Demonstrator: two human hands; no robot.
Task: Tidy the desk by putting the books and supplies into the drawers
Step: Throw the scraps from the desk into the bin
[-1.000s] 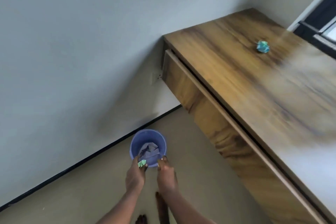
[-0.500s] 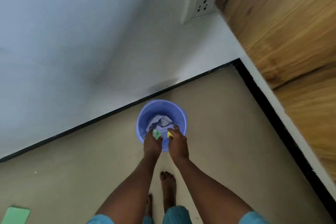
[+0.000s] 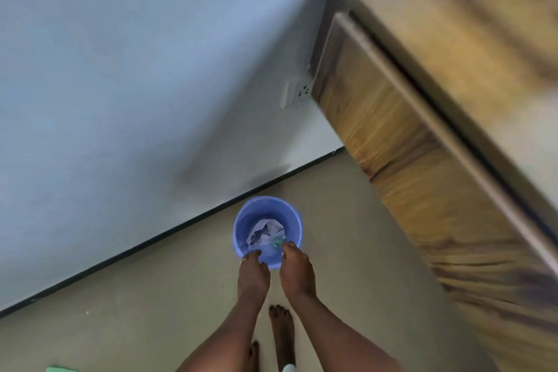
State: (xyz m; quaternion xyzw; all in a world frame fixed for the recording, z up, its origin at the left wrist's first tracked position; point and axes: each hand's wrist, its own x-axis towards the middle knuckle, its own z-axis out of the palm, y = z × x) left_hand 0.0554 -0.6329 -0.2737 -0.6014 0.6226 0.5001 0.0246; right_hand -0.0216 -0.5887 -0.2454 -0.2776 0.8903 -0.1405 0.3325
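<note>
My left hand (image 3: 252,276) and my right hand (image 3: 296,269) hang side by side over the near rim of a blue bucket (image 3: 241,220) on the floor. Crumpled white paper (image 3: 265,231) lies inside it. A small green scrap (image 3: 277,241) is in the bucket just off my right fingertips; neither hand visibly grips anything. The wooden desk (image 3: 453,39) rises at the right, blurred, with its drawer fronts (image 3: 392,136) closed.
The bucket stands close to a pale wall with a black skirting line (image 3: 151,244). A wall socket (image 3: 297,93) sits beside the desk's end. A green sheet (image 3: 62,368) lies on the floor at bottom left. My bare feet (image 3: 280,329) are below the hands.
The green scrap has left my left hand and is now in the bucket; the yellow bit at my right hand is gone. The view has swung up, bringing the desk back in.
</note>
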